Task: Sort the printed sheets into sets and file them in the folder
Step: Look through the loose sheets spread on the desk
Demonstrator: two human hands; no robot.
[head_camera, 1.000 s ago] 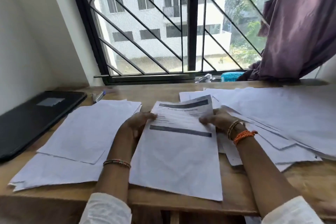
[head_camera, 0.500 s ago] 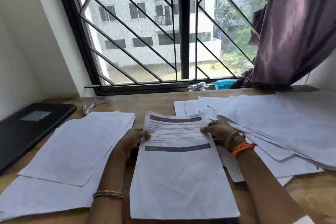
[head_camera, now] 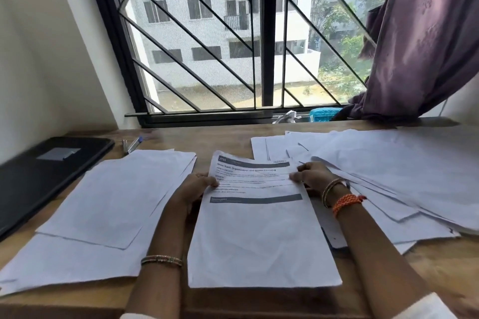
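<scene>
A printed sheet (head_camera: 259,235) with dark header bars lies face up in the middle of the wooden desk (head_camera: 207,137). My left hand (head_camera: 194,189) pinches its left edge with the thumb on top. My right hand (head_camera: 313,179) holds its right edge the same way. A pile of blank-side-up sheets (head_camera: 108,204) lies to the left. A loose, fanned spread of sheets (head_camera: 388,173) covers the right side. The black folder (head_camera: 44,173) lies shut at the far left.
Two pens (head_camera: 132,144) lie behind the left pile near the folder. A barred window (head_camera: 233,46) stands behind the desk, with a purple curtain (head_camera: 427,39) at the right. A blue box (head_camera: 324,114) and crumpled paper (head_camera: 287,117) sit on the sill.
The sheet has flattened and settled toward me on the desk; both hands keep hold of its edges. The camera has tilted up a little.
</scene>
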